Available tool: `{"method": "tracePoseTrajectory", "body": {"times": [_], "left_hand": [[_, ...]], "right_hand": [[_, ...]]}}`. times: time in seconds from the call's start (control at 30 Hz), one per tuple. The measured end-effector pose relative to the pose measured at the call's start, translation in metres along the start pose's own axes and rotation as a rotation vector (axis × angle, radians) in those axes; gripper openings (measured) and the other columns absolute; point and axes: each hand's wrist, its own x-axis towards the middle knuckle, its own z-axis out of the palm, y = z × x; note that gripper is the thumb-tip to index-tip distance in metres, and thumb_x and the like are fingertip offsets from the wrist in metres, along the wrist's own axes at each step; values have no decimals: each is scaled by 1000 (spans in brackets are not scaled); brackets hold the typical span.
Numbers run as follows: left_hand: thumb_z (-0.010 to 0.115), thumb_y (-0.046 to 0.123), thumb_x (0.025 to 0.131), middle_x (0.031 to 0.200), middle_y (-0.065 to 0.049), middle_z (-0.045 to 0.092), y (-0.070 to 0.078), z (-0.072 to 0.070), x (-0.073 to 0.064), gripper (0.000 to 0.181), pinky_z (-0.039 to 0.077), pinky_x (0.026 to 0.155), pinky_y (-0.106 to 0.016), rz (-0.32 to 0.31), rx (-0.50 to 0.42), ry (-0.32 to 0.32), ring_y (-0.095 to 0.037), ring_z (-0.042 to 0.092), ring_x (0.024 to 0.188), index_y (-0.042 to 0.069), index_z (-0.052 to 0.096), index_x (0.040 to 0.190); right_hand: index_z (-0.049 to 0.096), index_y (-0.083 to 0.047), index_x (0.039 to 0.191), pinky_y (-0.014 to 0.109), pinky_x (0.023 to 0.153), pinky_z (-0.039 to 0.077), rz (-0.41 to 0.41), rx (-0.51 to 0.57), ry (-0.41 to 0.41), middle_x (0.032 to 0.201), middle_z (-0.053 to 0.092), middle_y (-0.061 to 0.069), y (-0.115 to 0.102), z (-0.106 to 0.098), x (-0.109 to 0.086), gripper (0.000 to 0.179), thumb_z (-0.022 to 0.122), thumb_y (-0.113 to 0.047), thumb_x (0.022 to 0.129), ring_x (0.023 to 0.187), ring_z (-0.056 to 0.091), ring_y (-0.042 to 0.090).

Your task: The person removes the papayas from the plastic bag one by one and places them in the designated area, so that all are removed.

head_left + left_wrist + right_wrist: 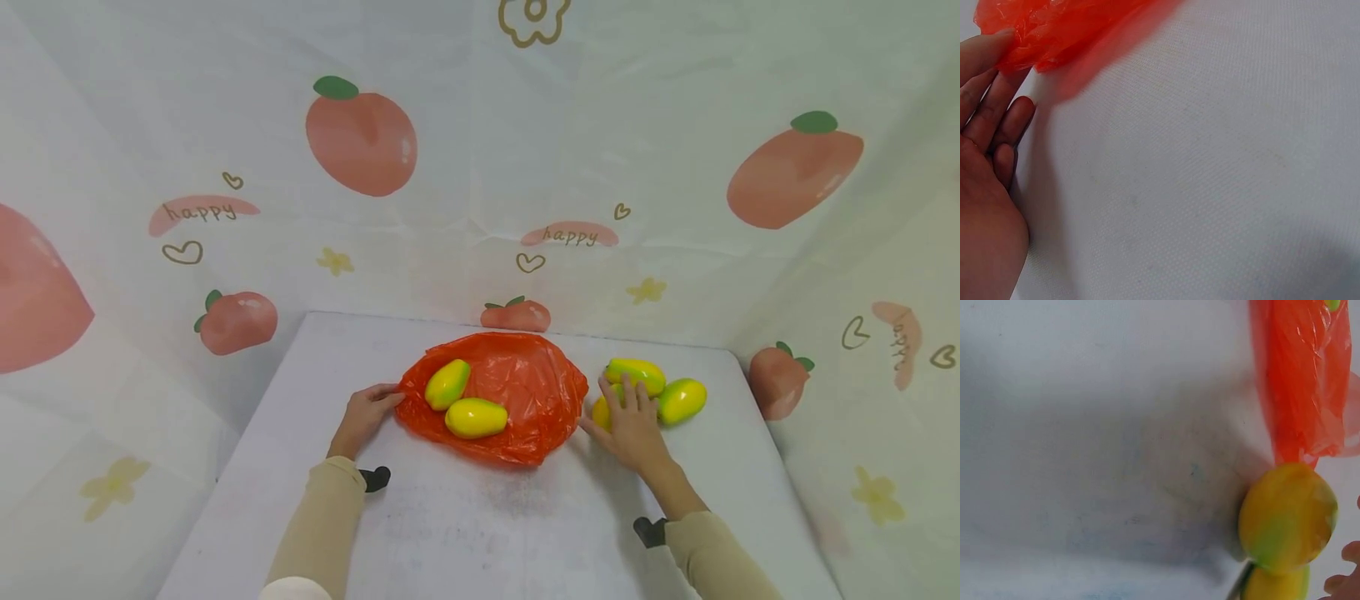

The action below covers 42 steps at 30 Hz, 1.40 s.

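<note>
Fingers (999,106) of the left hand (363,419), thumb uppermost, pinch the left edge of the red plastic bag (525,392); those of the right hand (633,437) are spread and nearly straight over the cluster right of the bag, and whether they touch it cannot be told. The bag lies crumpled and spread on the white table (465,533), with a green-tipped fruit (447,385) and a yellower fruit (476,418) toward its left side. Right of the bag sit a rear fruit (636,377), an outer fruit (682,402) and a near fruit (601,413), the last partly hidden by the hand. Likely hazards: the smooth, rounded skins could slip from a loose grasp and roll away from the bag; the spread fingers could nudge the close cluster apart; the thin film could fold under a fruit pushed against its right edge; a sharp tug at its left could set its two fruits rolling.
</note>
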Motion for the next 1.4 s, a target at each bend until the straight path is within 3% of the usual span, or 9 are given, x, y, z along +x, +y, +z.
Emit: {"method": "tracePoseTrajectory", "body": {"times": [0.13, 0.5, 1.1, 1.4], "left_hand": [[64, 44, 98, 143, -11, 63, -1, 1, 0, 48, 37, 121, -55, -8, 0, -4, -32, 50, 140, 14, 65, 136], [65, 46, 98, 145, -9, 62, -3, -2, 4, 50, 36, 122, -55, -8, -1, -9, -32, 47, 142, 16, 64, 137], [63, 50, 98, 147, -9, 60, -2, -1, 2, 52, 35, 122, -57, -15, 13, -2, -32, 46, 143, 17, 63, 139], [63, 50, 97, 146, -8, 60, -1, 0, 1, 52, 35, 123, -56, -20, 8, -3, -31, 46, 143, 18, 64, 138]], "right_hand": [[32, -15, 160, 82, 116, 11, -31, 3, -22, 168, 17, 27, -5, 0, 1, 92, 61, -67, 90, 151, 13, 59], [34, -16, 160, 81, 116, 17, -168, -51, -48, 168, 20, 25, -22, -1, 9, 92, 62, -68, 89, 153, 18, 54], [26, -25, 163, 74, 121, 17, -270, -12, -238, 173, 11, 16, -62, 0, 19, 95, 59, -72, 88, 156, 15, 47], [22, -29, 164, 73, 106, 43, -299, 55, -329, 173, 12, 11, -79, -1, 23, 97, 63, -71, 86, 154, 22, 48]]}}
